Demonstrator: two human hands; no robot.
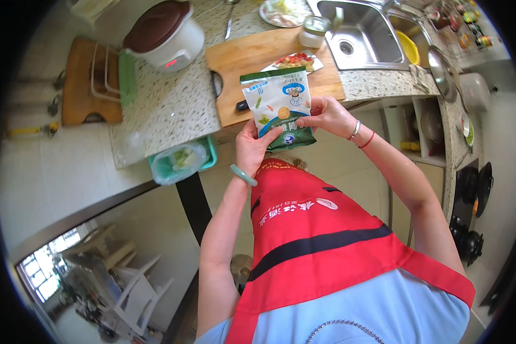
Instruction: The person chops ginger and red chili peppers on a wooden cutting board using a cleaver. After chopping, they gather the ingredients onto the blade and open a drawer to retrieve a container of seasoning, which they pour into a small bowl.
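Between my two hands, in front of my red apron, is a white and green food packet [276, 102] with printed vegetables on it. My left hand [251, 147] grips its lower left edge, thumb across the front. On the right side my right hand [332, 119] pinches the packet with its thumb on the front. The top edge looks sealed. Beyond the packet lies a wooden cutting board [229, 60]. On the board are a plate of chopped red and pale pieces [301, 61], partly hidden by the packet, and the black handle of a tool [242, 106].
A lidded jar [313, 33] stands at the board's far right. Beyond are a plate of pale food [282, 12] and a steel sink [364, 34]. A white cooker [175, 43] sits to the left. A bag-lined green bin [209, 153] hangs at the counter edge. Pans [483, 186] are at right.
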